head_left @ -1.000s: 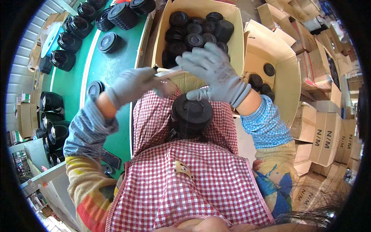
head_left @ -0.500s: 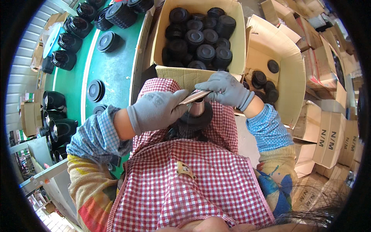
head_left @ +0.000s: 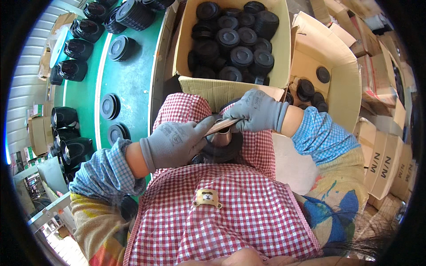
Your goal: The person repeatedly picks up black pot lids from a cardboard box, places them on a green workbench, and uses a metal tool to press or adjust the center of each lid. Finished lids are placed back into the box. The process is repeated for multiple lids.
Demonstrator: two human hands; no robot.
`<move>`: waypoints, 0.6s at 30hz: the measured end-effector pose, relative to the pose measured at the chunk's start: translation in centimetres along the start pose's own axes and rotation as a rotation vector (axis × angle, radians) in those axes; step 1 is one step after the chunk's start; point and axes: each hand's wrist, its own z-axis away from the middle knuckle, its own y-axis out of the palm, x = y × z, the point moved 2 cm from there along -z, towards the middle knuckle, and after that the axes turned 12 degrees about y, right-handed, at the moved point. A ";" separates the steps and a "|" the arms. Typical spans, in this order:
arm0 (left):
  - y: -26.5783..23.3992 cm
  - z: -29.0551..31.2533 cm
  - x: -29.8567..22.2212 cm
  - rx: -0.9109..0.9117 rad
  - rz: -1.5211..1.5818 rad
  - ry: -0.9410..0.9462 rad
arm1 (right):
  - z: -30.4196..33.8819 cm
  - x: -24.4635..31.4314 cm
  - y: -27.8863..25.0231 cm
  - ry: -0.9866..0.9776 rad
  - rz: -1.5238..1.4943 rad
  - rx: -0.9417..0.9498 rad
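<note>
Both hands wear grey work gloves. My left hand closes its thumb and fingers on one end of a slim, shiny metal bar. The other end is pinched in my right hand, so the bar lies slantwise between them; its exact kind I cannot make out. Directly under it, a silvery metal cylinder rises from a dark round piece between my knees, over the red checked apron. Whether bar and cylinder touch is not clear. Part of a black rim shows behind my right hand.
Ahead, a cardboard box holds many round black lids. A second carton to its right has several more. On the left, a green workbench carries lid stacks and glossy black pots. Cartons are piled at right.
Both hands and the metal bar have come slightly nearer my body, and my right elbow has swung outward. The view has shifted a little. Both hands keep their hold.
</note>
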 end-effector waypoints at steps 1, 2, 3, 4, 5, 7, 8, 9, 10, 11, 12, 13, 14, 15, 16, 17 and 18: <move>0.1 -0.2 -0.3 0.018 0.011 -0.024 | 0.0 -0.1 -0.2 -0.018 -0.012 0.047; 0.0 -0.3 -0.8 0.059 0.001 -0.024 | 0.0 -0.3 -0.4 -0.035 -0.024 0.094; 0.2 -0.4 -0.8 0.036 0.017 0.003 | 0.1 -0.5 -0.5 -0.052 -0.037 0.139; 0.5 -0.4 -0.8 0.014 0.032 0.030 | 0.0 -0.4 -1.1 -0.065 0.002 0.114; 0.6 -0.5 -0.7 -0.007 0.048 0.058 | -0.8 -0.7 -0.8 -0.117 0.038 0.122; 0.2 -0.9 -0.2 0.000 0.101 0.037 | -2.5 -1.4 0.2 -0.222 0.119 0.136; -0.1 -1.1 0.3 0.000 0.141 0.044 | -2.7 -1.5 0.5 -0.226 0.092 0.172; -0.5 -1.1 0.9 -0.014 0.184 0.037 | -2.6 -1.5 0.4 -0.175 -0.024 0.165; -1.0 -1.2 1.4 -0.066 0.261 0.060 | -1.6 -1.4 0.7 -0.115 -0.149 0.153; -0.8 -1.3 2.5 -0.111 0.258 0.098 | -0.9 -1.1 1.0 -0.052 -0.273 0.140; 0.1 -1.6 3.9 -0.160 0.255 0.141 | -0.5 -0.3 0.5 -0.029 -0.274 0.219; 0.3 -2.0 4.8 -0.204 0.255 0.188 | 0.0 -0.1 1.0 0.030 -0.303 0.205; 0.0 -2.6 5.7 -0.143 0.272 0.109 | 0.6 0.1 1.6 0.090 -0.333 0.191; -0.5 -3.5 6.6 -0.066 0.299 0.094 | 1.0 0.3 2.2 0.145 -0.355 0.173; -0.1 -4.6 8.2 -0.082 0.289 0.094 | 1.6 1.2 3.0 0.156 -0.542 0.064; 0.6 -5.7 9.9 -0.103 0.278 0.085 | 1.8 2.5 2.5 0.217 -0.556 0.071; 0.4 -7.1 10.8 -0.077 0.287 0.077 | 1.8 4.1 1.3 0.275 -0.570 0.083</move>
